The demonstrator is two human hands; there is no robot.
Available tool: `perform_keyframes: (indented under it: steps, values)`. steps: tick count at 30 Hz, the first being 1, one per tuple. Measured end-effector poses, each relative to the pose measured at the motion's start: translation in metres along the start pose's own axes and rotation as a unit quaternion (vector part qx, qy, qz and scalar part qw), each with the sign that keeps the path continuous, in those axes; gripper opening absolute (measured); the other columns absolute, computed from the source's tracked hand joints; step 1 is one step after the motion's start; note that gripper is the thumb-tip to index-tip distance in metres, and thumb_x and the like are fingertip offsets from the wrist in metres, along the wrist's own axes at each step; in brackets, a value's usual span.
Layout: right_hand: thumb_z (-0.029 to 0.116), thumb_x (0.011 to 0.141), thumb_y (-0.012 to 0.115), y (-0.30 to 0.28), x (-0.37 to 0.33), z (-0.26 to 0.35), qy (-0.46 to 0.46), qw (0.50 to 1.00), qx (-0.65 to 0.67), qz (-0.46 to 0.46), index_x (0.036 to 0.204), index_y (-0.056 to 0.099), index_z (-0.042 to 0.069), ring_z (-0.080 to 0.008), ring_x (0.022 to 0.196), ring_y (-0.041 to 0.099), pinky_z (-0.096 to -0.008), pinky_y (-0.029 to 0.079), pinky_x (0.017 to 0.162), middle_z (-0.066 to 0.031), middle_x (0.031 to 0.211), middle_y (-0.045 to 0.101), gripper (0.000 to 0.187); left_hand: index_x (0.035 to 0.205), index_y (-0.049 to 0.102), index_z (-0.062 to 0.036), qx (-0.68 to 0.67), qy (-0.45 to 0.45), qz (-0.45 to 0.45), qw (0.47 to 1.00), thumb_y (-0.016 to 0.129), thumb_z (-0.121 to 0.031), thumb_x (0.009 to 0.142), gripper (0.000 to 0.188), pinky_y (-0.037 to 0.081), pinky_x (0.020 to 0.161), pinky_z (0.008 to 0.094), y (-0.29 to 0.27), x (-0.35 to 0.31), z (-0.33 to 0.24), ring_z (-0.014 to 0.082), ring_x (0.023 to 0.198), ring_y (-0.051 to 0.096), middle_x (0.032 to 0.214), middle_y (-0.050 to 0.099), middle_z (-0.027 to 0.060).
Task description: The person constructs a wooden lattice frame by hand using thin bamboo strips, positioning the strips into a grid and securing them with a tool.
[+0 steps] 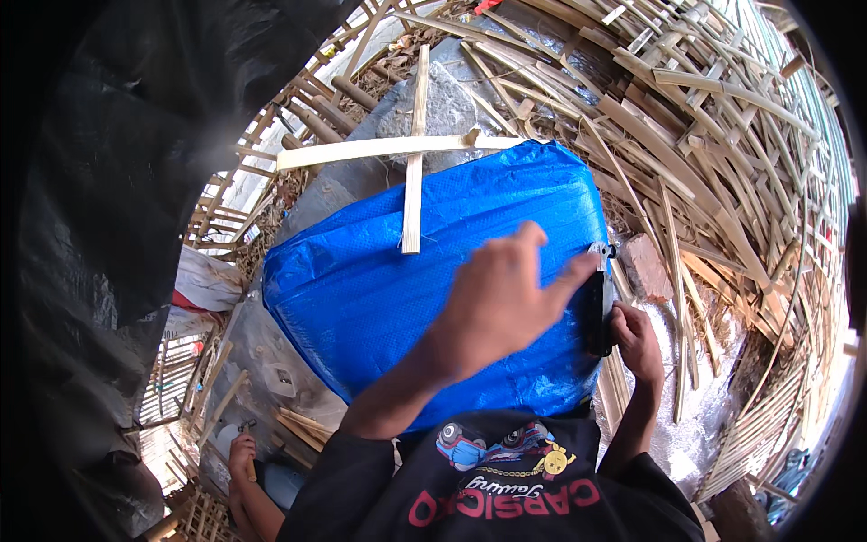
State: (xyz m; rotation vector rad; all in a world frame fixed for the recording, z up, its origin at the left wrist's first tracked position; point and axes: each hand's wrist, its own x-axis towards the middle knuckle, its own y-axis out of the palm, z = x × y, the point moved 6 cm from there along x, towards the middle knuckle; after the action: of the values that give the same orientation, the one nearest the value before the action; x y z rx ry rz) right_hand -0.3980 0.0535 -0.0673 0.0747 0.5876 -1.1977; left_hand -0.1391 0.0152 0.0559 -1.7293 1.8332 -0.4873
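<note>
A large bundle wrapped in blue tarpaulin (361, 298) spreads in front of my body. Over its right side, my left hand (506, 289) is raised and a little blurred, thumb and index finger stretched apart. The thumb tip overlaps or touches the metal end of a long black tool (598, 307), whose exact kind I cannot make out. Closed around the right side of this tool is my right hand (637, 341), at the bundle's right edge. Two pale bamboo strips cross beyond my hands: an upright strip (415, 194) overlaps the tarpaulin, and a crosswise strip (361, 151) lies at its far edge.
Split bamboo (722, 135) is heaped at the far right. A grey stone block (433, 104) sits beyond the bundle; a reddish brick (646, 269) lies beside my right hand. Black sheeting (99, 226) hangs at left. Another person's hand (241, 456) grips a hammer-like tool at lower left.
</note>
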Motion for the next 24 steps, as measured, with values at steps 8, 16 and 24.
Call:
perform_keyframes:
  steps: [8,16,24]
  values:
    - [0.012,0.098,0.048,0.020,-0.026,0.018,-0.093,0.986,-0.118,-0.073,0.091,0.054,-0.002,-0.0236,0.055,0.048,-0.0361,0.042,0.056,-0.0161,0.064,0.051,0.017,0.086,0.056,0.0023,-0.187,0.005,0.011,0.982,0.065,-0.054,0.090,0.057,0.052,0.063,0.0429,0.132,0.022,0.018,0.0332,0.067,0.067,0.070,0.065,0.0187]
    - [0.009,0.092,0.056,0.028,-0.023,0.046,-0.105,0.978,-0.158,-0.085,0.097,0.059,-0.002,-0.0290,0.060,0.061,-0.0383,0.050,0.060,-0.0208,0.070,0.059,0.012,0.080,0.053,-0.0041,-0.426,0.005,-0.094,0.900,0.057,-0.029,0.102,0.033,0.046,0.051,0.0258,0.142,0.021,0.026,0.0099,0.054,0.059,0.063,0.061,0.0041]
    - [0.007,0.087,0.058,0.026,-0.018,0.041,-0.108,0.983,-0.124,-0.086,0.089,0.063,0.001,-0.0340,0.053,0.060,-0.0412,0.046,0.054,-0.0207,0.063,0.058,0.008,0.085,0.053,-0.0021,-0.427,0.038,-0.095,0.899,0.052,-0.028,0.104,0.032,0.050,0.052,0.0280,0.141,0.020,0.031,0.0129,0.055,0.061,0.065,0.063,0.0081]
